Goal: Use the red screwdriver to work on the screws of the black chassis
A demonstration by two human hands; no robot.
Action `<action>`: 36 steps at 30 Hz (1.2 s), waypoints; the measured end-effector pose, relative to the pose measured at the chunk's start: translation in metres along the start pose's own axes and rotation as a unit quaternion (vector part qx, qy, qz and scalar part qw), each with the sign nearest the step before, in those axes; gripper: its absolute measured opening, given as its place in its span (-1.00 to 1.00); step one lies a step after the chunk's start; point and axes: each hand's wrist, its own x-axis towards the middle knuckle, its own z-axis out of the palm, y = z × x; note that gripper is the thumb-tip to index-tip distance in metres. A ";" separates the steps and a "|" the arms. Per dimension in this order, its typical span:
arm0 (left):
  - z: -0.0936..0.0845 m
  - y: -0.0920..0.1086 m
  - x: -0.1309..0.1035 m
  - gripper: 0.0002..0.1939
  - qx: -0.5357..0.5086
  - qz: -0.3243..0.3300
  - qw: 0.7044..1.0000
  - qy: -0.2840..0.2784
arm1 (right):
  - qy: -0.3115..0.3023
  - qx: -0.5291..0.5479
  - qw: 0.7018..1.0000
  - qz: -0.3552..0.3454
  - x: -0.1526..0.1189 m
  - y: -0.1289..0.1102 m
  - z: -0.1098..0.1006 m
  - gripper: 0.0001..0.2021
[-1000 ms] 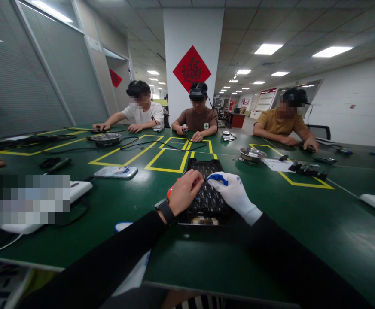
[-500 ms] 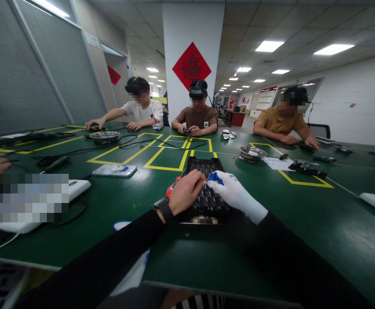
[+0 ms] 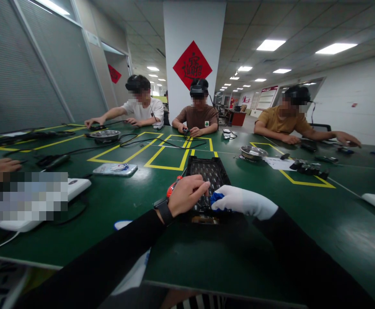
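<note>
The green bench (image 3: 306,240) forms the common work surface; yellow tape outlines (image 3: 164,168) on it presumably mark out stations. A black tray (image 3: 226,176) lies on the bench directly ahead of the wearer, a position that would let both hands reach its contents without stretching. A metal bowl (image 3: 253,152) stands well apart, beyond the tray to the right, perhaps for shared access. The right hand (image 3: 237,201), in a white-and-blue glove, is held low at the tray's near right part; its fingers are curled inward, and whether they grip anything cannot be told. The left hand (image 3: 187,193), bare, lies across the tray's left side, probably ungloved for finer feel; its fingers are bent and close together, and any small item in them cannot be made out. A red object (image 3: 172,189) sits just beside the tray, partly hidden by that hand. Small glinting pieces (image 3: 206,171) lie inside the tray, apparently spaced to keep them separate.
</note>
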 end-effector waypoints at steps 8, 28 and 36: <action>0.001 -0.002 -0.001 -0.42 -0.040 -0.002 0.999 -0.034 | 0.002 -0.042 0.999 0.020 0.002 0.005 0.000 -0.76; 0.001 0.001 -0.001 -0.39 -0.055 0.026 0.993 -0.101 | 0.013 -0.001 0.999 0.048 0.004 0.003 0.002 -0.80; 0.001 -0.003 -0.001 -0.37 -0.064 0.044 0.990 -0.121 | -0.023 0.034 0.999 -0.020 0.004 0.000 -0.001 -0.82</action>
